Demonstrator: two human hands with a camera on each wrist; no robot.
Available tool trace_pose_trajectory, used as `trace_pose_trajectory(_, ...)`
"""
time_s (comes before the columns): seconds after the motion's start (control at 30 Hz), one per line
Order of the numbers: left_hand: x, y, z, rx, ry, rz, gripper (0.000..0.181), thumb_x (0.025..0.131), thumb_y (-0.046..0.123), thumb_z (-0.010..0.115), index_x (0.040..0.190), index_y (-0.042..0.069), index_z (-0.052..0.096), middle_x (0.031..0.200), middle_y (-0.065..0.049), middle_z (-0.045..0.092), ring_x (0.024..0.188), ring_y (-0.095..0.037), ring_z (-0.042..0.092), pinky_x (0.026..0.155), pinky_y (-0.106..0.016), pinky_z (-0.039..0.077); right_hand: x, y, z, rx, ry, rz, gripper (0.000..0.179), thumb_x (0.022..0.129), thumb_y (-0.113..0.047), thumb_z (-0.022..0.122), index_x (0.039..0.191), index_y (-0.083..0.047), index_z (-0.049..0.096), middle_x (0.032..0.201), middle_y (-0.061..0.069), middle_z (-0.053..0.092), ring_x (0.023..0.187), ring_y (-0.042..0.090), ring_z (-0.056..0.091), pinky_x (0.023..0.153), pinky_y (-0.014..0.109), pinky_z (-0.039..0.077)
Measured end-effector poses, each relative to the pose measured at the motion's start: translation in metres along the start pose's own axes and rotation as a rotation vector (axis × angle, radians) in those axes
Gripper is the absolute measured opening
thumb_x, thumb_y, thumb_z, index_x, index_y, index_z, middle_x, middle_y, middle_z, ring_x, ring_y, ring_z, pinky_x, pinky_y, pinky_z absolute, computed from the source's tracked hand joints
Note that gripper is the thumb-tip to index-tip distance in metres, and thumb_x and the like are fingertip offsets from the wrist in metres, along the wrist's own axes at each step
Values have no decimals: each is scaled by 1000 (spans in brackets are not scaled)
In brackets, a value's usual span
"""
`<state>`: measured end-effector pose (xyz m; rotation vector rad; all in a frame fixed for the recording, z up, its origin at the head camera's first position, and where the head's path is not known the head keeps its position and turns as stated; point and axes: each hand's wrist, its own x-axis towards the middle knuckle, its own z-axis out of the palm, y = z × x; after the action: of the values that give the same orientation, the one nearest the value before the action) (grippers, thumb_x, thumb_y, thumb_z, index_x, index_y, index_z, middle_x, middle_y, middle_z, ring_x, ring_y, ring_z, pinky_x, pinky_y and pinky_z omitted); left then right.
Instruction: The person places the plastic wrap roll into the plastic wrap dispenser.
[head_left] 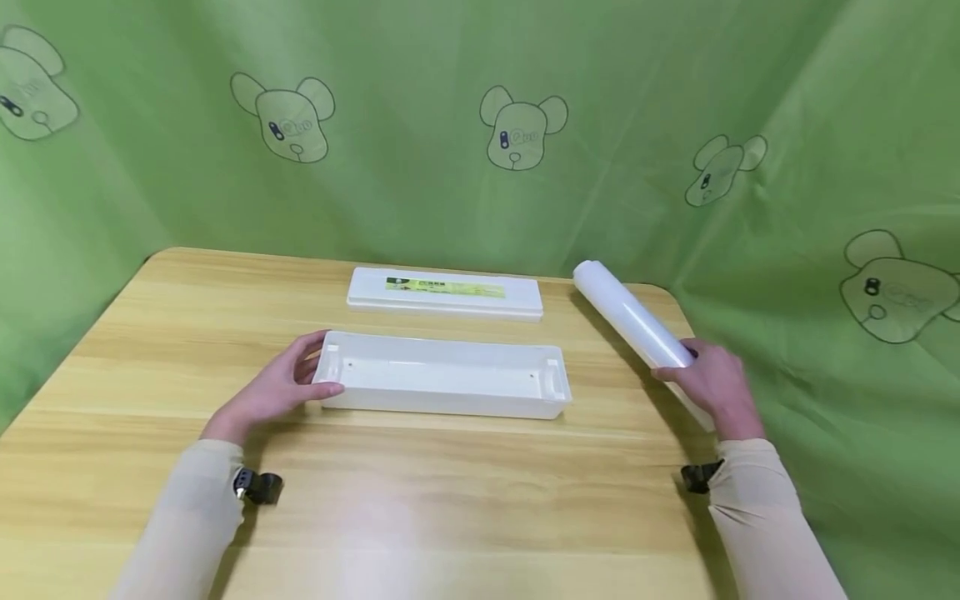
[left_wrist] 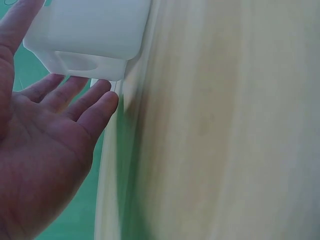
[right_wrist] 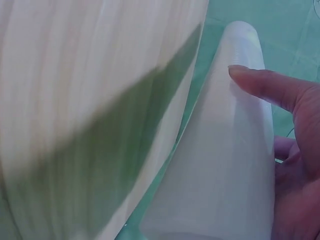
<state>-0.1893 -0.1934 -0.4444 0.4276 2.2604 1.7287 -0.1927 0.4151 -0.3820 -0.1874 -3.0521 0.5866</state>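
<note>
A long white plastic box (head_left: pixel 446 402), open at the top, lies across the middle of the table. My left hand (head_left: pixel 279 385) holds its left end, thumb over the near corner and fingers against the end wall. In the left wrist view the fingertips (left_wrist: pixel 102 87) meet the underside of the box's end. My right hand (head_left: pixel 711 379) grips a roll of cling film (head_left: pixel 633 315), thumb on top and fingers round the far side. The roll slants at the table's right edge, its far end raised. Behind the box lies a white lid (head_left: pixel 360 287) with a green and yellow label.
The wooden table (head_left: pixel 420 500) has rounded far corners. A green curtain (head_left: pixel 420 200) with printed bear heads hangs behind it and along both sides. Dark wrist cameras sit on both sleeves.
</note>
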Motion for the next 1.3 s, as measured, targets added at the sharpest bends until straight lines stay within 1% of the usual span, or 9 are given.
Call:
trace_pose_trajectory(0.13,1,1,2,-15,-9,4,97,86,18,78,155,1,13,159,-20,17,142,-39,25,113,-44,27,-1,-3,-2,3,-2,-12,81,77,-40,81,135,7,50,115,33,58,95,42,56,76,55,48)
trace_pose_trajectory(0.33,1,-1,3,-16,-9,3,95,86,18,77,155,2,13,159,-20,18,142,-41,24,114,-47,26,-1,-8,-5,21,-5,-36,82,77,-43,81,138,2,50,117,32,58,97,43,55,76,56,47)
trace_pose_trajectory(0.47,0,-1,4,-9,-8,-5,97,86,19,78,155,2,12,159,-21,16,142,-41,24,114,-48,25,0,-11,-6,29,-3,-45,83,77,-44,81,139,2,49,118,32,58,99,44,55,78,59,47)
trace_pose_trajectory(0.7,-2,-1,1,16,-1,-30,99,85,23,79,156,4,12,160,-19,16,142,-40,25,114,-47,25,4,-17,-4,36,16,-86,82,78,-40,81,141,1,47,121,32,57,102,46,55,82,61,46)
trace_pose_trajectory(0.83,-2,-1,-1,25,-2,-26,99,86,25,78,156,4,11,160,-20,15,142,-41,24,114,-48,25,6,-23,-5,42,30,-107,81,78,-38,82,140,1,49,121,32,57,102,45,55,82,60,45)
trace_pose_trajectory(1.07,-3,3,-2,17,-14,-41,100,86,26,78,157,6,10,161,-16,14,142,-38,25,113,-46,27,6,-28,-4,40,19,-131,80,77,-39,82,141,-1,50,120,31,58,101,43,56,81,59,46)
trace_pose_trajectory(1.2,-3,5,-4,36,-26,-50,100,86,25,78,157,8,11,162,-14,12,143,-39,23,113,-48,25,4,-30,-1,43,28,-166,79,77,-39,82,140,-2,51,121,29,59,101,42,56,82,58,46)
trace_pose_trajectory(1.3,-1,6,-4,47,-29,-42,99,86,25,78,158,9,11,162,-14,12,142,-39,24,113,-48,26,4,-31,-1,60,35,-192,77,78,-37,83,138,-2,53,123,28,59,103,42,56,83,56,45)
